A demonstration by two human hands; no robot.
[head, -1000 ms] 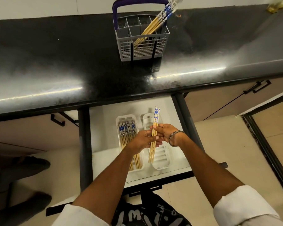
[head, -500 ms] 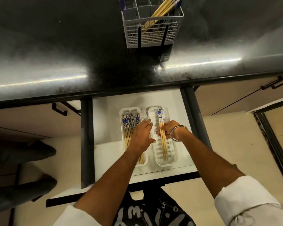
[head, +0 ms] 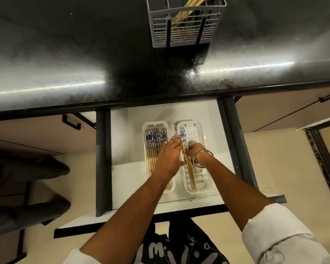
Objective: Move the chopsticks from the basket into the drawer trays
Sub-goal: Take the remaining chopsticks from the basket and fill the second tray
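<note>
Both hands are down in the open drawer (head: 208,115) now. Two white trays sit side by side in it. The left tray (head: 145,128) holds a row of chopsticks (head: 153,147), blue-patterned ends at the far side. The left hand (head: 169,156) lies flat over that tray, fingers straight, fingertips reaching toward the gap between the trays. The right tray (head: 199,130) holds one small bundle (head: 187,161) lying lengthwise along its left side. The right hand (head: 193,150), a bangle (head: 202,158) on the wrist, has its fingers curled at that bundle, pinching it near the middle. Far off on the dark table (head: 65,54) stands the grey basket (head: 187,23), with more chopsticks (head: 185,12) leaning inside one of its compartments, their tops cut off by the frame edge.
</note>
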